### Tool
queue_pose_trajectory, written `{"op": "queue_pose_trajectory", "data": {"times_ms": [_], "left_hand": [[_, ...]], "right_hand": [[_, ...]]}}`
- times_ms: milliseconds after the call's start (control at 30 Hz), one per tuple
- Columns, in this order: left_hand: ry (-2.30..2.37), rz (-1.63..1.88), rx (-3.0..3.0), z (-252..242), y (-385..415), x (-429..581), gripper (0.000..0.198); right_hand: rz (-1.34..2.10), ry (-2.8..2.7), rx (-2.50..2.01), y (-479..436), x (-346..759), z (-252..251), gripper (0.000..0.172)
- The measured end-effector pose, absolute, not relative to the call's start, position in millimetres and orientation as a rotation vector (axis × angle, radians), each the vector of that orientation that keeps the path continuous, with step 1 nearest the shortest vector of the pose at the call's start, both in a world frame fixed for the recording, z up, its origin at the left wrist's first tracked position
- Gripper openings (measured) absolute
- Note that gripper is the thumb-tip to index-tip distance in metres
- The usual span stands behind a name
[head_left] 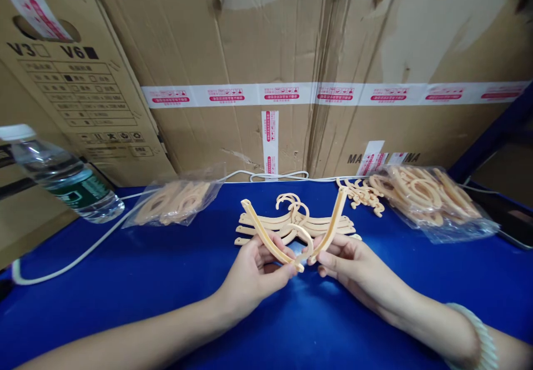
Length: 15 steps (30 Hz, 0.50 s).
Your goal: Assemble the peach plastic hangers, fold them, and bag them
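The left grip (258, 273) holds the left strip (263, 235), the right grip (347, 256) holds the right strip (333, 223)

Thumb and fingers of the left grip are clamped near the lower end of the left strip, which rises to the left. The right grip is clamped likewise on the right strip, which rises to the right. Both lower ends are near each other, between the grips. There also is a curved hook (308, 239), its foot at the left strip; if it is joined, I cannot tell. Just beyond the grips, stacked hangers (275, 223) lie on the table (187, 270); beyond the right grip lie small hooks (362, 193).
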State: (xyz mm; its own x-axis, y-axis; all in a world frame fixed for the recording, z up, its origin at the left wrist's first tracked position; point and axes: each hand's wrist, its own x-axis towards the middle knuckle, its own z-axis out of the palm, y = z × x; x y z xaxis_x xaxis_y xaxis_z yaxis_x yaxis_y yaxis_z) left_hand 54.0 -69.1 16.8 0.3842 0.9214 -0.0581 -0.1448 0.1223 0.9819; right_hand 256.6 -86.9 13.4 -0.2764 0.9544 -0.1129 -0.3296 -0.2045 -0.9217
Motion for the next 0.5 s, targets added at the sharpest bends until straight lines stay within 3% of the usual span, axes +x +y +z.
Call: {"op": "queue_pose_trajectory", "data": {"times_ms": [500], "left_hand": [[0.78,0.854,1.263,19.0,-70.8,55.4,0.031]], "right_hand": [[1.551,-1.266,-0.917,-92.0,252.1,15.6,0.013]]}}
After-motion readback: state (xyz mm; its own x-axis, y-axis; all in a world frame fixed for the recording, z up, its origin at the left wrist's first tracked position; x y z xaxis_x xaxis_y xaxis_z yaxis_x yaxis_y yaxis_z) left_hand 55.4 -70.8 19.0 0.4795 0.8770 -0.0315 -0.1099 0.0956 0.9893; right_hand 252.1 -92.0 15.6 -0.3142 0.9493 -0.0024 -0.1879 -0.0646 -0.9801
